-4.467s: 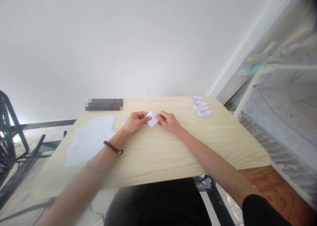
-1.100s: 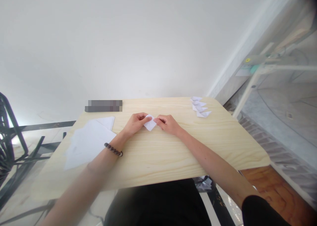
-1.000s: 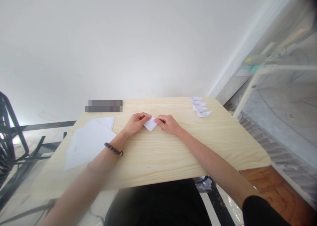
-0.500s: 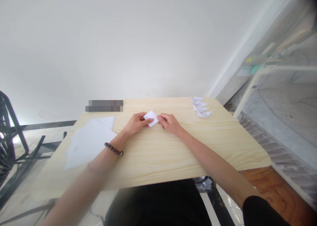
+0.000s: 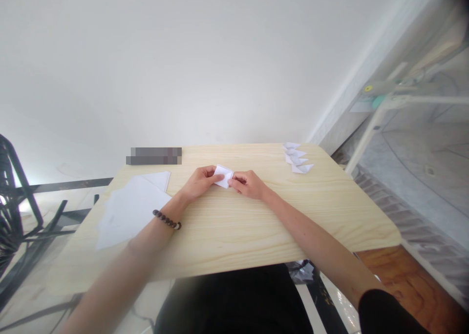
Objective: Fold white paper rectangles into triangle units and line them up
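Observation:
A small folded piece of white paper [image 5: 224, 171] is held just above the middle of the table. My left hand [image 5: 201, 181] pinches its left side, with the thumb lying across the front face. At its lower right corner, my right hand [image 5: 248, 184] grips the paper between thumb and bent fingers. The fingers behind the paper are partly hidden. A dark bead bracelet [image 5: 167, 220] is on my left wrist.
Several folded white paper boats [image 5: 302, 168] stand in a row at the table's back right. Loose white sheets [image 5: 134, 207] lie spread on the left. The wooden table [image 5: 234, 246] meets a white wall. A black chair [image 5: 22, 187] is at the far left.
The paper has turned a little between my hands, from a diamond to a squarer outline. My right thumb and fingers have shifted slightly left onto its lower right corner.

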A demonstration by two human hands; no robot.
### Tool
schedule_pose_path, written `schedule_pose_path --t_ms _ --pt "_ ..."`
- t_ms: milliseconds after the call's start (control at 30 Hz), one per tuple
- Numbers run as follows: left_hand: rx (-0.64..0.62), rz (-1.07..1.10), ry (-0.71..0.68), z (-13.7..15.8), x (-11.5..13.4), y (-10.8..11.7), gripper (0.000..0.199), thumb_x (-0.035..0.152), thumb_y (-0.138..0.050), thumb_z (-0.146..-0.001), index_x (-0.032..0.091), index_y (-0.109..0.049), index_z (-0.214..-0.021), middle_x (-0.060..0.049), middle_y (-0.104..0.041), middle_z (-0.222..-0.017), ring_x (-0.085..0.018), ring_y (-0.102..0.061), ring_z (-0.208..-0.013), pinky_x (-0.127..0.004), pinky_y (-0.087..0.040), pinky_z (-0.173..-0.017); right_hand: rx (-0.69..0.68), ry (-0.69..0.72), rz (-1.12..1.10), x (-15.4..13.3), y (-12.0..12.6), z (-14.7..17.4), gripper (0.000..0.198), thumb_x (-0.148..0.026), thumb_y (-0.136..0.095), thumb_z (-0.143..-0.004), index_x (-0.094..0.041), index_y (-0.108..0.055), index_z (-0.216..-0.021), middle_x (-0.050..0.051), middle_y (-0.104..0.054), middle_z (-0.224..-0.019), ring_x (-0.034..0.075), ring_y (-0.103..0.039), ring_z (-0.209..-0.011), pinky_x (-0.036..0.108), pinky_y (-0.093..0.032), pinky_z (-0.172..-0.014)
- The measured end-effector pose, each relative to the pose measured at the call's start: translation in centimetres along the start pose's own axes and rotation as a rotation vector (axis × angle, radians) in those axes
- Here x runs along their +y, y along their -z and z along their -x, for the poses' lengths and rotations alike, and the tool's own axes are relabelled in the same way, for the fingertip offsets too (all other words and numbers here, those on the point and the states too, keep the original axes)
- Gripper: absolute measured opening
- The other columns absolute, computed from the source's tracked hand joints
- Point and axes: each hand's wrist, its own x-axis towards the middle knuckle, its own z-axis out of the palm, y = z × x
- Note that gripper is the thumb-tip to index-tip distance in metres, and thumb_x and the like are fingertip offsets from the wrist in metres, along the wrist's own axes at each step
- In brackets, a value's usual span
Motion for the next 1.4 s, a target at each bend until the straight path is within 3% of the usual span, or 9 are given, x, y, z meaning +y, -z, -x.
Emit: schedule_pose_path --t_ms 167,567,733,1000,1400 --pt "-0.071 -0.089 0.003 0.05 0.14 -0.03 0.029 0.035 -0.061 -0.067 0.012 -0.061 -0.085 -0.005 -0.063 -0.083 -0.018 -0.057 -0.076 -0.03 -0.043 -0.071 0.034 -0.007 -0.044 0.17 0.04 -0.05 0.034 -0.039 -0.04 -0.08 -0.015 -0.045 -0.057 -0.003 -0.047 -0.048 0.006 -0.04 -0.042 0.018 -0.032 -0.044" --pt "-0.019 -0.182 0.002 0.05 -0.32 -0.08 0.036 0.036 -0.064 -0.064 0.012 -0.058 -0.09 -0.005 -0.063 -0.082 -0.018 -0.058 -0.074 -0.029 -0.044 -0.067 0.079 0.005 -0.048 0.39 0.05 -0.13 0.034 -0.039 -0.038 -0.082 -0.016 -0.044 -0.058 -0.004 -0.047 -0.047 0.006 -0.043 -0.043 0.018 -0.034 -0.046" --pt "-0.066 -0.158 0.01 -0.02 -0.32 0.03 0.034 0.034 -0.063 -0.065 0.012 -0.055 -0.091 -0.005 -0.062 -0.08 -0.017 -0.059 -0.071 -0.028 -0.045 -0.065 0.045 0.005 -0.014 0.35 0.03 -0.12 0.034 -0.038 -0.038 -0.082 -0.016 -0.045 -0.057 -0.003 -0.047 -0.047 0.006 -0.041 -0.042 0.018 -0.033 -0.045" --pt "-0.072 -0.049 -0.042 0.13 -0.19 -0.42 0.037 0.033 -0.062 -0.068 0.012 -0.054 -0.097 -0.008 -0.063 -0.086 -0.019 -0.059 -0.08 -0.034 -0.045 -0.075 0.105 0.007 -0.099 0.76 -0.07 -0.25 0.028 -0.039 -0.041 -0.081 -0.016 -0.047 -0.067 -0.003 -0.051 -0.055 0.006 -0.047 -0.046 0.018 -0.036 -0.047" --pt "-0.036 -0.163 -0.062 0.13 -0.12 0.09 0.024 0.035 -0.062 -0.067 0.011 -0.063 -0.069 -0.003 -0.062 -0.072 -0.014 -0.055 -0.069 -0.026 -0.041 -0.069 0.078 0.03 -0.023 1.01 -0.18 -0.29 0.041 -0.043 -0.035 -0.084 -0.014 -0.051 -0.06 -0.002 -0.047 -0.045 0.009 -0.049 -0.048 0.02 -0.037 -0.051"
